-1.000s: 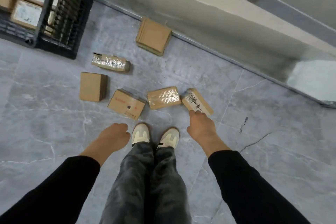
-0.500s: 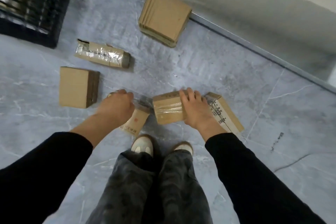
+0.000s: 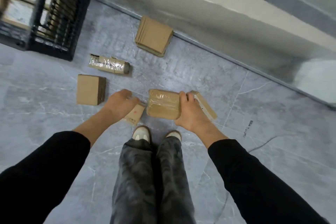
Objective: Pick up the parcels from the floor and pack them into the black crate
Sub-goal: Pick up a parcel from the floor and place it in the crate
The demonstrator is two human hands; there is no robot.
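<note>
The floor [image 3: 200, 82] carries four untouched parcels [image 3: 91, 89]. The crate [image 3: 60, 16] stands far left, partly filled. Right hand [image 3: 189, 112] fingers clamp the taped parcel [image 3: 161, 105] by its edges, ready to lift; left hand [image 3: 119, 103] fingers curl over the small parcel [image 3: 134, 116].

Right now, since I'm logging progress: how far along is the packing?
Done: some parcels already sit in the crate. In hand: the right hand grips a taped parcel, and the left hand grips a small parcel. Left on the floor: a plain box, a long parcel, a flat parcel by the wall and a labelled parcel.
</note>
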